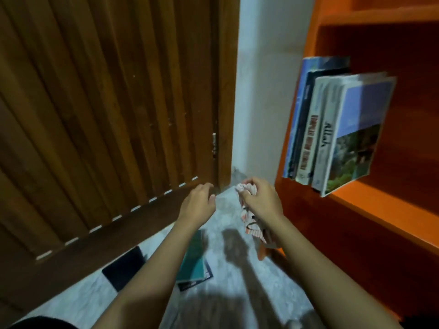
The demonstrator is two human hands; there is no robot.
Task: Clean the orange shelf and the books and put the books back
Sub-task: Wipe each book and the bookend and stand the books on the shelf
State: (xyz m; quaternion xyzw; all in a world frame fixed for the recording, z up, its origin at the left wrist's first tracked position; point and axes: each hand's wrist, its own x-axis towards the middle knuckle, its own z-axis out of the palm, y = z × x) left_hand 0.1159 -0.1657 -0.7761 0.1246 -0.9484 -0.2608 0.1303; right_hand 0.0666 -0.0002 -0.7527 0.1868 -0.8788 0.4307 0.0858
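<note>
The orange shelf [370, 205] fills the right side of the head view. Several books [332, 131] stand upright at the left end of one shelf board, leaning against the shelf's side wall. My right hand [261, 198] is shut on a crumpled white cloth with orange and black marks [251, 222], held in the air just left of the shelf's front edge. My left hand [197, 200] hovers beside it, fingers loosely curled, holding nothing. On the floor below my arms lie a teal book [193, 260] stacked on a dark blue one, and a black book [123, 269] further left.
A slatted brown wooden door [107, 103] closes off the left side, with a white wall strip [261, 91] between it and the shelf. The floor [232, 269] is pale mottled tile. The shelf compartment to the right of the standing books shows bare wood.
</note>
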